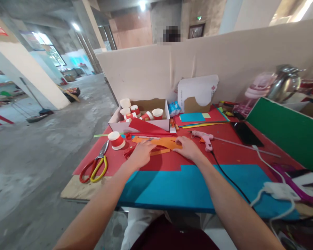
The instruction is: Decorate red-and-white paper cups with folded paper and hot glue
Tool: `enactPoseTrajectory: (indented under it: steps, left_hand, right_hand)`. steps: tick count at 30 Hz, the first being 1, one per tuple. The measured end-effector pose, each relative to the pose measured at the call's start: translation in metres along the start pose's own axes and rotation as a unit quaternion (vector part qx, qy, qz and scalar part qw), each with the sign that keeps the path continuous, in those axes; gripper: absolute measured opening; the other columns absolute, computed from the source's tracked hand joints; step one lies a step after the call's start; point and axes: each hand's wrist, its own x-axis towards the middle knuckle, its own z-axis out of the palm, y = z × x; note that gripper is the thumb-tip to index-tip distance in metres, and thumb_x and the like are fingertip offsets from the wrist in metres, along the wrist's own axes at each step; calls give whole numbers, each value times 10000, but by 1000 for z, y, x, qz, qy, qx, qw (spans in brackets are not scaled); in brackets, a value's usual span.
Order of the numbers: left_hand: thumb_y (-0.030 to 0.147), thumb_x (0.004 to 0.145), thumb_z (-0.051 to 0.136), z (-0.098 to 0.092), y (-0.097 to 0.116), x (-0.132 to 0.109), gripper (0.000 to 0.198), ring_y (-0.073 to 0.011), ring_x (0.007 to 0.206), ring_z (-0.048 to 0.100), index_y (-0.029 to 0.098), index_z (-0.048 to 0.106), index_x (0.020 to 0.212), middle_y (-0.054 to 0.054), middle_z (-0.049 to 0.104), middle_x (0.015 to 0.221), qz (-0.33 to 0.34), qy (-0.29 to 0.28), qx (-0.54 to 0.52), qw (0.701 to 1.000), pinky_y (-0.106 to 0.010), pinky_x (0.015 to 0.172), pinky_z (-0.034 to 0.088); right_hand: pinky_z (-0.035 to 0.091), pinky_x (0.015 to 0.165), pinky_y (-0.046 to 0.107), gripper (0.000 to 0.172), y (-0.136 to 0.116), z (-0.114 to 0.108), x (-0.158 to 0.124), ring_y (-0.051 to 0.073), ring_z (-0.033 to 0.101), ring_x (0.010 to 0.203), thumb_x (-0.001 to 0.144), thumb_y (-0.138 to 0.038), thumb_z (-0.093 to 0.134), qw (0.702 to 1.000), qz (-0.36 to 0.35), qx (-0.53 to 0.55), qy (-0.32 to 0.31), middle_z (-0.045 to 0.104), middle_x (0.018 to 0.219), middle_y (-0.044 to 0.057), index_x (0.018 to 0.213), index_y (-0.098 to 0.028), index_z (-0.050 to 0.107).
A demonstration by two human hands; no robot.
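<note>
An orange paper strip (169, 143) spans the gap between my two hands, slightly bent above the red table covering. My right hand (187, 148) pinches its right end between thumb and fingers. At the strip's left end, my left hand (142, 153) has its fingers closed on it; the fingertips are partly hidden. More flat orange strips (160, 152) lie beneath and behind the hands. Something red (129, 151) shows beside my left hand, partly covered. Farther left are a red and white paper cup (116, 140) and scissors (97, 166) with one red and one yellow handle.
Behind the hands stands a white box (139, 125) holding several paper cups. A pink glue gun (205, 138) with a black cord lies to the right, near a phone (246, 133) on a white cable. A green panel (284, 128) and a steel jug (285, 83) stand farther right.
</note>
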Motion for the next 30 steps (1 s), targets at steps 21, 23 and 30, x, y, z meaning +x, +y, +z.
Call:
enactPoseTrajectory:
  steps: [21, 23, 30]
  left_hand:
    - [-23, 668, 388, 31, 48, 53, 587, -203, 1151, 544, 140, 588, 1195, -102, 598, 1247, 88, -34, -142, 985, -344, 999, 417]
    - [-24, 694, 368, 18, 41, 48, 517, -170, 1059, 593, 169, 652, 1081, -63, 660, 1138, 89, -37, -160, 982, -300, 951, 448]
    - [93, 812, 436, -15, -2, -4, 288, -241, 1008, 560, 168, 679, 948, -95, 660, 1001, 18, -19, -4, 1000, -394, 903, 446]
  right_hand:
    - [423, 660, 258, 162, 15, -3, 0, 161, 575, 743, 687, -109, 647, 997, 21, 69, -17, 630, 809, 39, 832, -179, 631]
    - [423, 650, 260, 158, 14, -3, 1, 164, 575, 728, 687, -112, 652, 997, 38, 67, -19, 627, 795, 40, 831, -171, 629]
    - [435, 735, 277, 128, -7, -2, 0, 165, 588, 796, 819, -113, 512, 997, -45, 53, 29, 646, 859, 59, 821, -184, 618]
